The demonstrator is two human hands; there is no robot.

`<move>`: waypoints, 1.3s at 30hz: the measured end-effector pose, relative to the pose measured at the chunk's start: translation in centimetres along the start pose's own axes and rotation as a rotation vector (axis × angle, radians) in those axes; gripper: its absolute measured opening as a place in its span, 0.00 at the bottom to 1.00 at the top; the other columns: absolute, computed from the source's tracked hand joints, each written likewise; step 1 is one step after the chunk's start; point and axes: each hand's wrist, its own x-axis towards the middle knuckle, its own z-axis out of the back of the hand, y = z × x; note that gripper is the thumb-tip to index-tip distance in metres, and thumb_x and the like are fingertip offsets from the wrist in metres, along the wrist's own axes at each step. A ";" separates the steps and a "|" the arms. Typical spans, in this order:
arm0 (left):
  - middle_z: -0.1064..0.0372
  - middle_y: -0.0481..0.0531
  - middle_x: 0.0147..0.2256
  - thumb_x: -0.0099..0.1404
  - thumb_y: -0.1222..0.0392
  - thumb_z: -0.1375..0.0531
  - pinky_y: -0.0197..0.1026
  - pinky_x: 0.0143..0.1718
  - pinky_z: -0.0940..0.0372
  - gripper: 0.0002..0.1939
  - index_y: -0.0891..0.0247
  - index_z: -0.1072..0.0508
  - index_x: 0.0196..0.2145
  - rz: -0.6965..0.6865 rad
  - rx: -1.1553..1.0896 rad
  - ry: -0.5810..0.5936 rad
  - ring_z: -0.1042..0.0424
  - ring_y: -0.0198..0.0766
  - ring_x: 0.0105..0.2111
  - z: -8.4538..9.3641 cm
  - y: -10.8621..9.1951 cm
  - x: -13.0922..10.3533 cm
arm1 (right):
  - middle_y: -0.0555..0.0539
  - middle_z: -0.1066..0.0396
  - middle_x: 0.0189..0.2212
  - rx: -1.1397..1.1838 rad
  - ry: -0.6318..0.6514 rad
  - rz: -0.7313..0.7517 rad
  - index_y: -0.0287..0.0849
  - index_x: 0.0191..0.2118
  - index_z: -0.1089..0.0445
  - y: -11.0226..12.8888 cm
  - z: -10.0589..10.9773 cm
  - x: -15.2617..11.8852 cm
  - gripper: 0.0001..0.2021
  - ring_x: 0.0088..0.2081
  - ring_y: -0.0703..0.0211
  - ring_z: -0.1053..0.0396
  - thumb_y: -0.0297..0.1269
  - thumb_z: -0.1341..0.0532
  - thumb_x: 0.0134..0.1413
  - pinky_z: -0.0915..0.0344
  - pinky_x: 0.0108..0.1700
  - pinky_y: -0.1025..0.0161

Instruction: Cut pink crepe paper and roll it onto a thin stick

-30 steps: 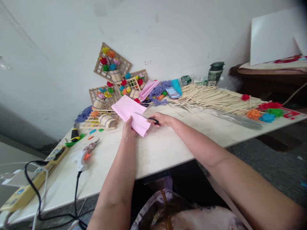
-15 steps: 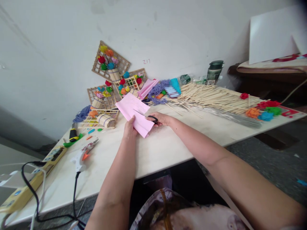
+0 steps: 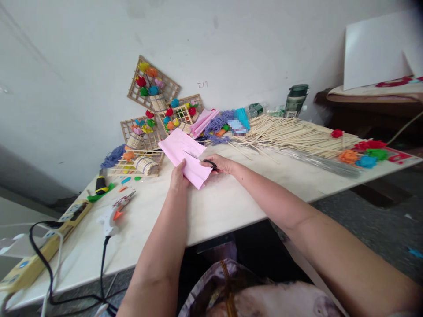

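A folded sheet of pink paper is held above the white table, with a cut running into it from its right edge. My left hand pinches the paper's lower left edge, thumb on top. Black-handled scissors are gripped in my right hand at the paper's right side. Their blades lie at the cut and are mostly hidden by the paper. Behind the sheet rests more folded pink paper, beside purple yarn.
Stick lattices with colourful paper flowers stand at the back left. Wooden sticks cover the back right, near a dark bottle. A glue gun, its cord and a power strip lie left.
The cut in the pink paper gapes a little wider, and the scissor blades, earlier seen along it, are now hardly visible. Both hands stay almost in place.
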 end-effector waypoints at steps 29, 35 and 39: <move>0.27 0.55 0.36 0.56 0.67 0.41 0.47 0.45 0.34 0.10 0.66 0.30 0.38 -0.019 0.006 -0.083 0.29 0.44 0.41 -0.2 -0.3 -0.2 | 0.58 0.44 0.13 -0.037 -0.063 0.046 0.38 0.22 0.40 0.8 -1.2 -0.6 0.17 0.12 0.75 0.51 0.47 0.36 0.41 0.55 0.11 0.73; 0.27 0.55 0.33 0.54 0.67 0.40 0.51 0.44 0.34 0.08 0.66 0.30 0.35 -0.007 0.032 -0.056 0.28 0.45 0.38 -0.1 -0.1 -0.1 | 0.57 0.43 0.13 -0.022 -0.074 -0.021 0.39 0.25 0.38 0.5 -0.9 -0.5 0.17 0.11 0.73 0.50 0.49 0.38 0.43 0.56 0.10 0.73; 0.27 0.55 0.32 0.54 0.67 0.40 0.52 0.44 0.33 0.08 0.66 0.29 0.35 0.000 0.045 -0.005 0.28 0.45 0.36 -0.1 0.2 0.0 | 0.57 0.44 0.13 -0.026 -0.092 -0.028 0.39 0.24 0.39 0.1 -0.6 -0.2 0.19 0.11 0.73 0.50 0.52 0.39 0.43 0.57 0.10 0.72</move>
